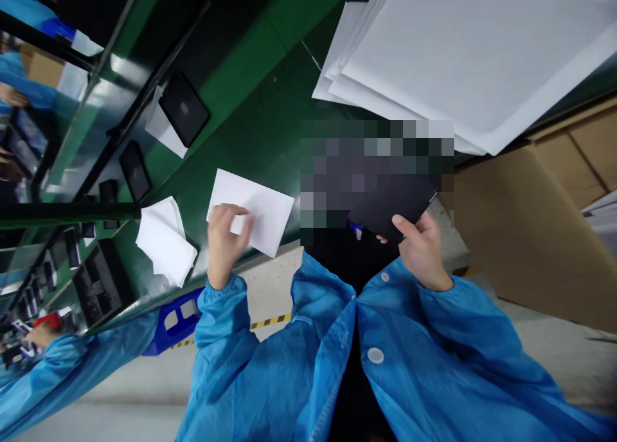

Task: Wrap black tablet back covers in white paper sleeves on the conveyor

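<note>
My left hand (pixel 229 239) is over a white rectangular sheet (pixel 270 220) on the green bench top. Its thumb and forefinger curve toward each other, white showing in the gap between them; whether the fingertips touch the sheet I cannot tell. In my right hand (pixel 424 246) is a flat black tablet-like device (pixel 393 204), held tilted in front of my chest. The thumb lies on its near face and the other fingers go behind it. A small blue patch shows at the device's lower left corner.
Large white sheets (pixel 457 50) are stacked at the back right, beside an open cardboard box (pixel 520 230). Folded white papers (pixel 166 239) and several black devices (pixel 184 110) lie to the left. A co-worker's blue sleeve (pixel 106 358) reaches in at lower left, near a blue stool (pixel 176 320).
</note>
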A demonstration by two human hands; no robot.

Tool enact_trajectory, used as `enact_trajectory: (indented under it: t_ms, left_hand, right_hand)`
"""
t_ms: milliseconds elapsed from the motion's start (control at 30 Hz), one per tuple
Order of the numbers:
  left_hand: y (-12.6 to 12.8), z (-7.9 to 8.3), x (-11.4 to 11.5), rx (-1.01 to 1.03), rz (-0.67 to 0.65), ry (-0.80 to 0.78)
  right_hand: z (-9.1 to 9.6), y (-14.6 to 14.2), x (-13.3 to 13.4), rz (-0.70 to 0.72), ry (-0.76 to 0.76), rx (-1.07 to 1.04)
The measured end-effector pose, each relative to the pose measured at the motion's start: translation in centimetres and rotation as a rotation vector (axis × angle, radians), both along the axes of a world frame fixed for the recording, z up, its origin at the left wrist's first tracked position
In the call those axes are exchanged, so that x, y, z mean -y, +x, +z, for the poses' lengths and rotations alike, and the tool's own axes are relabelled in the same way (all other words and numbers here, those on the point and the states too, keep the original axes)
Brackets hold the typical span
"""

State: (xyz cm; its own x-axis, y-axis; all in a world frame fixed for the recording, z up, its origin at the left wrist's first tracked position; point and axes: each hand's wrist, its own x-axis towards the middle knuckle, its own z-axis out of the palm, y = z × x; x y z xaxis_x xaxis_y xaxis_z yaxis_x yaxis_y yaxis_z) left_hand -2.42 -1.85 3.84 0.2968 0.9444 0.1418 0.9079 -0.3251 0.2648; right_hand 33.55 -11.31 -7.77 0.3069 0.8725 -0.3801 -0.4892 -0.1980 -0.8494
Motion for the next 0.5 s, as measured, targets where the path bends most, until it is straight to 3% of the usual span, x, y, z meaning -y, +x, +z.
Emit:
enact_trajectory:
  t_ms: [67,133,300,500]
  left_hand:
    - [2.6,0.0,1.7,-0.039,-0.176,-0.151]
    - [4.5,-0.9,3.1,-0.069,-0.248,-0.203]
    - [5.7,-3.2,5.4,0.011,-0.206,-0.072]
    - [4.9,-2.7,6.4,0.114,-0.184,0.046]
  right_hand:
    - [0.1,-0.1,0.0,-0.003,-0.004,-0.017]
    - [0.3,-0.1,0.0,0.008,-0.018,-0.031]
    - [0.7,0.2,0.3,0.019,-0.005,-0.057]
    - [0.3,0.3,-0.3,-0.029,0.085,-0.111]
